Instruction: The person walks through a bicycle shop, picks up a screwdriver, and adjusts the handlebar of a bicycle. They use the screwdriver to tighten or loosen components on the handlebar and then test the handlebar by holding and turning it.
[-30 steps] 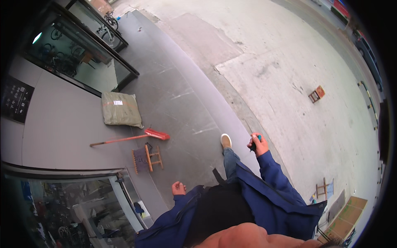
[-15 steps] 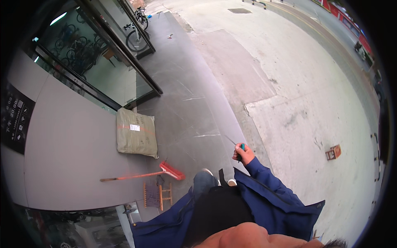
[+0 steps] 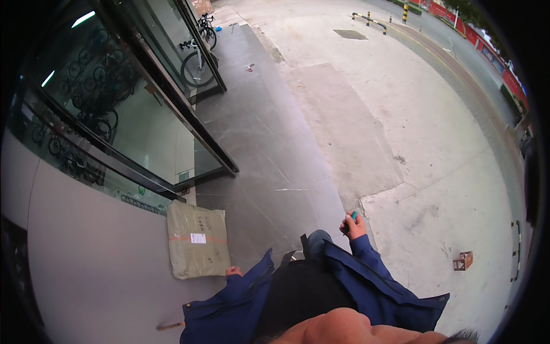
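Observation:
In my right hand [image 3: 354, 228] is a screwdriver [image 3: 354, 215]. Its teal and black handle shows at the closed fingers, and its shaft is hard to make out now. The hand is over the edge of the grey tiled walkway. My left hand [image 3: 233, 271] shows just past its blue sleeve, beside a large tan wrapped package [image 3: 197, 255]; its fingers are too small to read. The package has an orange band and a white label, and leans at the wall.
A glass door [image 3: 212, 152] stands open on the left, with bicycles inside. A white bicycle [image 3: 197, 69] is farther along the walkway. On the pavement to the right sits a small wooden stool [image 3: 463, 261]. A broom handle [image 3: 170, 326] pokes out by my left sleeve.
I have moved forward along the walkway; the package and door are nearer. My left hand has come into view. The broom head and the stool at lower left have dropped from sight.

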The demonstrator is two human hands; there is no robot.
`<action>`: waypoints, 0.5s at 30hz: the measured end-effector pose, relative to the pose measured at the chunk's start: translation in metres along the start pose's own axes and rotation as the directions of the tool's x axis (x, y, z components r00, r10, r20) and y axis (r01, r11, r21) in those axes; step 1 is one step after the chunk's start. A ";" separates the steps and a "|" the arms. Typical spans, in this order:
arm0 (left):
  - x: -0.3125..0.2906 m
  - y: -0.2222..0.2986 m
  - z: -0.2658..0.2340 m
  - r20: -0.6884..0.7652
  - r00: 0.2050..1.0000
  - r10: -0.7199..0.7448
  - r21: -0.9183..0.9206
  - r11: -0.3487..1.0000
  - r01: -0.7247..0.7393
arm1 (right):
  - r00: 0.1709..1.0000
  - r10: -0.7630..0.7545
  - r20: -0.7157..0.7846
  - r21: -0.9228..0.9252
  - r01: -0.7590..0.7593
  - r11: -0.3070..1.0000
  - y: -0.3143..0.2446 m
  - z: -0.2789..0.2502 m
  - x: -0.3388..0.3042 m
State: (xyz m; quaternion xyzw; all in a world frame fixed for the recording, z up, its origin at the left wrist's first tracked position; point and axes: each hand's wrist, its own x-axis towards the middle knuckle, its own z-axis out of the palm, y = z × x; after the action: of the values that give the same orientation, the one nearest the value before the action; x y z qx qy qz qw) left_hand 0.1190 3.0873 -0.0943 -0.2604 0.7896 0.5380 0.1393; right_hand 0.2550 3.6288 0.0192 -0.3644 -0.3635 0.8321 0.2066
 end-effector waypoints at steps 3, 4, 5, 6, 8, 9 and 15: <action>0.098 0.074 0.030 -0.038 0.996 0.078 -0.115 0.990 -0.082 | 0.984 -0.086 -0.159 -0.086 0.073 0.994 0.006 0.019 0.082; 0.131 0.096 0.048 -0.077 0.992 0.101 -0.149 0.982 -0.111 | 0.981 -0.098 -0.170 -0.083 0.085 0.993 0.008 0.026 0.114; 0.160 0.114 0.065 -0.123 0.990 0.067 -0.149 0.985 -0.085 | 0.968 -0.070 -0.242 -0.071 0.054 0.996 0.009 0.033 0.145; 0.182 0.128 0.075 -0.071 0.989 0.131 -0.141 0.980 -0.140 | 0.968 -0.067 -0.242 -0.061 0.054 0.997 0.009 0.043 0.179; 0.216 0.155 0.103 -0.061 0.994 0.096 -0.014 0.995 -0.097 | 0.977 -0.020 -0.214 -0.060 0.007 0.998 0.007 0.079 0.250; 0.228 0.169 0.122 -0.075 0.992 0.100 -0.091 0.990 -0.107 | 0.963 0.032 -0.267 -0.047 -0.047 0.998 -0.001 0.105 0.288; 0.297 0.266 0.232 -0.146 0.989 0.011 -0.122 0.992 -0.029 | 0.945 0.208 0.254 -0.177 -0.166 0.970 -0.078 0.320 0.460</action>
State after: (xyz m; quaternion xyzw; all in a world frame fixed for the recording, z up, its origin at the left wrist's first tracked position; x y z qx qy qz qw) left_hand -0.2891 3.2995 -0.1252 -0.2991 0.7652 0.5669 0.0599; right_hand -0.2801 3.8145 0.0189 -0.2948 -0.4148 0.8596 0.0465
